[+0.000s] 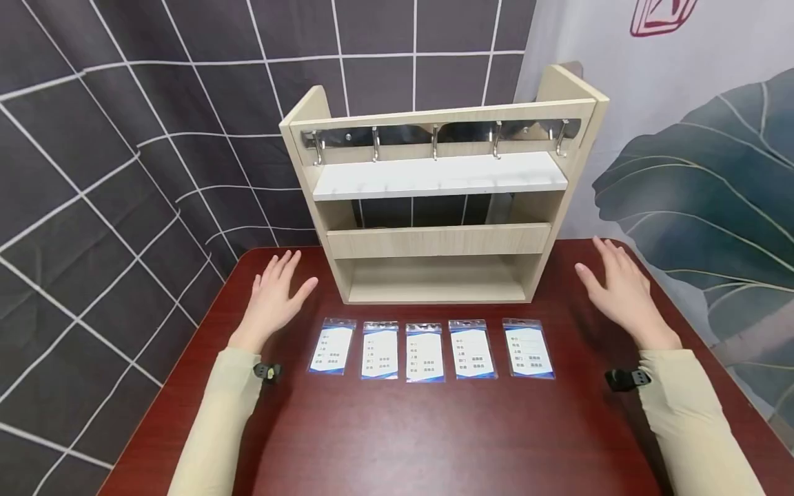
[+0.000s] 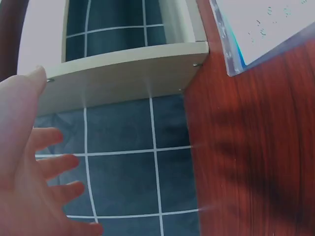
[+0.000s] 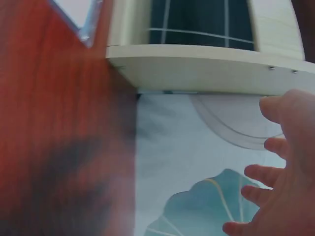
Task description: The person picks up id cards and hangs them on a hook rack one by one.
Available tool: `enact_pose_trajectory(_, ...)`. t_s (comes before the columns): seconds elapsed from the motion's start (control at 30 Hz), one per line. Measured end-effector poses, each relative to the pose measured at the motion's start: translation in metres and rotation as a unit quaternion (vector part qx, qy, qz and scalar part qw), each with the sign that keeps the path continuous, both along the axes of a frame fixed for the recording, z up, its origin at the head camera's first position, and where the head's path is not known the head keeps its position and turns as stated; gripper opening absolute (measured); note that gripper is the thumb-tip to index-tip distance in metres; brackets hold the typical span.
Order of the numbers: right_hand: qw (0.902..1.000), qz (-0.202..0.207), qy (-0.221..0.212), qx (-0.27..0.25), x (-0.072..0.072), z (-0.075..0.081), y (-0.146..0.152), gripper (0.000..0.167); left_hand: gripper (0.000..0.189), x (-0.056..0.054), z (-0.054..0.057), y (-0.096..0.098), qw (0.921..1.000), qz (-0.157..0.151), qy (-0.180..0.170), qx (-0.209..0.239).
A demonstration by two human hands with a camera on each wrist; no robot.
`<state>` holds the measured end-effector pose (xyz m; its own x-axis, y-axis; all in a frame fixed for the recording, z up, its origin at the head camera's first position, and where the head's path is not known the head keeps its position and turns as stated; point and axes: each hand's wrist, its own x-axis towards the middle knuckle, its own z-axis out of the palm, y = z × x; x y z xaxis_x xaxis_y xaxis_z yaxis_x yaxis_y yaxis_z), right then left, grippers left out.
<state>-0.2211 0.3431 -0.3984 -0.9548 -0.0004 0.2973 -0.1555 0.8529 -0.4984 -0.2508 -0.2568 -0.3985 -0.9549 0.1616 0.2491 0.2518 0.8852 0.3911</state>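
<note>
Several badge cards in clear plastic sleeves lie in a row on the table; the leftmost badge card point(image 1: 332, 348) is nearest my left hand, the rightmost badge card point(image 1: 528, 350) nearest my right. Behind them stands a light wooden shelf unit point(image 1: 437, 244) with a metal hook rail point(image 1: 406, 136) across its top. My left hand point(image 1: 273, 296) hovers left of the shelf, fingers spread and holding nothing. On the other side, my right hand point(image 1: 620, 289) is likewise spread with nothing in it. Both wrist views show the shelf's side panel point(image 2: 123, 73) close to the fingers.
The dark red table point(image 1: 434, 434) has rounded back corners. A dark curtain with a white grid point(image 1: 205, 89) hangs behind and to the left. On the right hangs a pale cloth with large blue-green leaves point(image 1: 701, 165). A white board point(image 1: 440, 176) lies across the shelf unit below the hooks.
</note>
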Motion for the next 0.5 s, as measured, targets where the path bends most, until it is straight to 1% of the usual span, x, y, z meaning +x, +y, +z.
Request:
enact_pose_trajectory(0.1, 0.9998, 0.004, 0.003, -0.022, 0.001, 0.014, -0.004, 0.071, 0.076, 0.0, 0.001, -0.003, 0.999, -0.014, 0.007, 0.042)
enact_pose_trajectory(0.23, 0.9989, -0.005, -0.01, -0.046, 0.006, 0.028, -0.011, 0.072, 0.071, -0.002, 0.007, -0.003, 0.9936, -0.025, 0.013, 0.11)
enact_pose_trajectory(0.3, 0.9984, -0.011, -0.018, -0.053, 0.008, 0.032, -0.014, 0.072, 0.068, -0.003, 0.012, -0.001, 0.9886, -0.028, 0.013, 0.148)
enact_pose_trajectory(0.37, 0.9979, -0.014, -0.032, -0.054, 0.01, 0.032, -0.017, 0.072, 0.065, -0.004, 0.017, 0.002, 0.9821, -0.033, 0.016, 0.185)
enact_pose_trajectory(0.5, 0.9975, -0.001, -0.063, -0.034, 0.011, 0.024, -0.021, 0.068, 0.06, -0.008, 0.027, 0.009, 0.9655, -0.048, 0.016, 0.255)
